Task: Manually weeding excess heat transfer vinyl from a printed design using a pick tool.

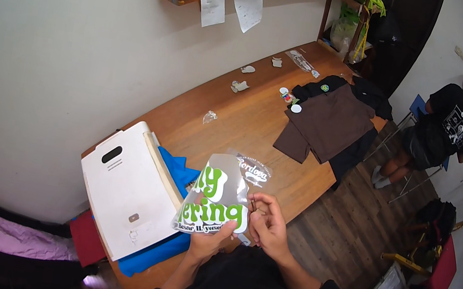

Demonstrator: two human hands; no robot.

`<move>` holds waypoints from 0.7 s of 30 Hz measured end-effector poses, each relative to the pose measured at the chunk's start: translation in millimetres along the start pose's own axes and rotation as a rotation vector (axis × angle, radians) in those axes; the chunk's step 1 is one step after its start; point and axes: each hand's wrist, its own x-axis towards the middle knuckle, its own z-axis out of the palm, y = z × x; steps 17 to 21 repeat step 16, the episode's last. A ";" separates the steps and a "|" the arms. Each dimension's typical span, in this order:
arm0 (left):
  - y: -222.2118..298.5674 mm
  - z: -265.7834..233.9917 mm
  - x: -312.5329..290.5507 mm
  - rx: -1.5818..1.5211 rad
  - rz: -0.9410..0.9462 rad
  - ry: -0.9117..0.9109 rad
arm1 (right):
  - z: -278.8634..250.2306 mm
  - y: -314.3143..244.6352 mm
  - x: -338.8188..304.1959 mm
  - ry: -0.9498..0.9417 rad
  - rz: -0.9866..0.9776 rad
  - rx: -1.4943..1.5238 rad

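My left hand (212, 244) is closed on the lower edge of a clear film sheet (232, 182) printed with green and white lettering, its thumb lying over the front. The sheet is curved and held up above the near part of the table, with a smaller black-and-white print near its top right corner. My right hand (268, 227) is at the sheet's right edge with fingers curled and pinched together. Something thin and dark shows by those fingers, too small to name.
A white plastic machine lid (131, 195) lies left over blue cloth (175, 169). Folded brown cloth (333, 125) and black garments rest at the table's (247, 125) far right, with film scraps (241, 87) along the wall side. Another person (456, 121) stands at the right.
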 end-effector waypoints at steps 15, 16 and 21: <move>-3.0 -3.5 -2.8 0.004 0.031 -0.060 | 7.2 5.1 2.7 0.087 -0.029 -0.046; -3.2 -3.4 -3.1 0.013 0.047 -0.069 | 7.2 7.5 2.5 0.097 -0.042 -0.067; -3.2 -3.4 -3.1 0.013 0.047 -0.069 | 7.2 7.5 2.5 0.097 -0.042 -0.067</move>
